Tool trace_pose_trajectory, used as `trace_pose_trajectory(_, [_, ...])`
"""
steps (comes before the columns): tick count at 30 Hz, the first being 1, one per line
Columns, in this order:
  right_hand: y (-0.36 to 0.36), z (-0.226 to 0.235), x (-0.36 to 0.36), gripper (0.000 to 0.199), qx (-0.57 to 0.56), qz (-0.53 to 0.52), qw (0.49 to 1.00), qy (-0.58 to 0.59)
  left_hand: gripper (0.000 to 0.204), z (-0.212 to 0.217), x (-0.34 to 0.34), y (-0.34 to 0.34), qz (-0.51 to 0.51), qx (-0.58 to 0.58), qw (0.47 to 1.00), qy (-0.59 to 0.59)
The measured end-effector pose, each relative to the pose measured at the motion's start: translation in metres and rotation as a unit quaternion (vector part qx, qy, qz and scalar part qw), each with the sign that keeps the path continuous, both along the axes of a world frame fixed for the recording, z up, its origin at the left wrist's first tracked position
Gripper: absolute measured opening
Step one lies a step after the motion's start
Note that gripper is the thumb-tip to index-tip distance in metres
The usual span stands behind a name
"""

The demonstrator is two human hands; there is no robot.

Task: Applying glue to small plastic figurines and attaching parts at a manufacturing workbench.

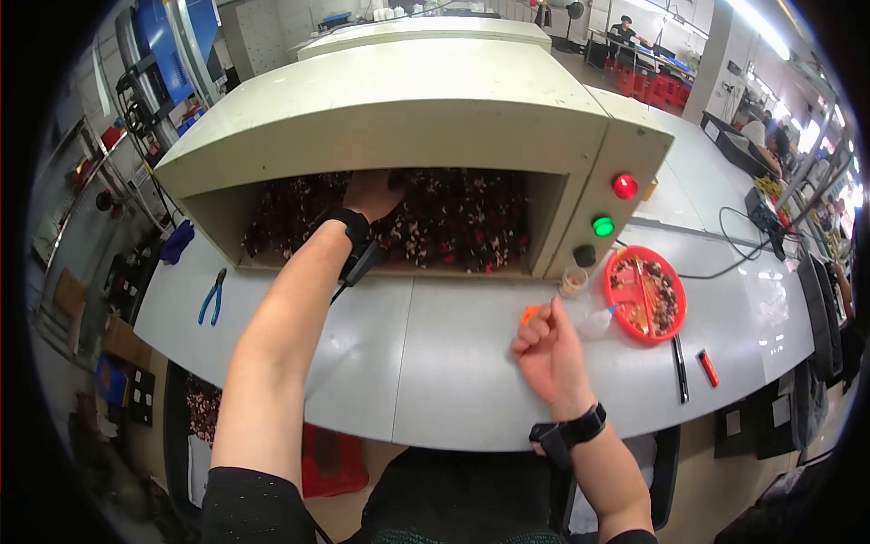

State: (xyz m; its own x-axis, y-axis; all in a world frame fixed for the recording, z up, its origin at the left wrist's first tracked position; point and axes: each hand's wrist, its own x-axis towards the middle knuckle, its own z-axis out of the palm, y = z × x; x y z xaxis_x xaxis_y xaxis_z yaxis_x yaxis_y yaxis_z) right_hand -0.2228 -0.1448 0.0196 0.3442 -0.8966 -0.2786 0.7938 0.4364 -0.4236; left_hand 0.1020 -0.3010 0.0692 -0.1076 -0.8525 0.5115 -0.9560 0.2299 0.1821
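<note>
My left hand point(373, 194) reaches through the wide front opening of a cream-coloured metal machine point(390, 118). It is among a mass of small dark, red and pale pieces point(453, 227), and its fingers are mostly hidden there. Over the grey table point(453, 363), my right hand point(551, 358) is closed, palm turned up and fingers curled in; whether they hold anything cannot be made out. An orange object point(530, 315) shows right beside its fingertips. Close by are a clear squeeze bottle point(594, 324) with a blue tip and a small clear cup point(573, 281).
A red round divided tray point(681, 313) holds small mixed pieces at the right. A black pen-like stick point(680, 370) and a red lighter-shaped item point(709, 369) lie below it. Blue-handled pliers point(212, 297) rest at the left. Red and green lights glow on the machine.
</note>
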Motion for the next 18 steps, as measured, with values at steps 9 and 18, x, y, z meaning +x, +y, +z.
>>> trace_pose_trajectory(9, [0.002, -0.011, 0.007, 0.025, -0.039, 0.073, 0.996, 0.044, 0.040, -0.013, 0.011, -0.023, -0.036, 0.013, 0.999, -0.036])
trace_pose_trajectory(18, [0.004, -0.008, 0.007, 0.023, -0.040, 0.081, 0.995, 0.036, 0.030, -0.007, 0.023, -0.005, -0.037, -0.005, 0.999, -0.007])
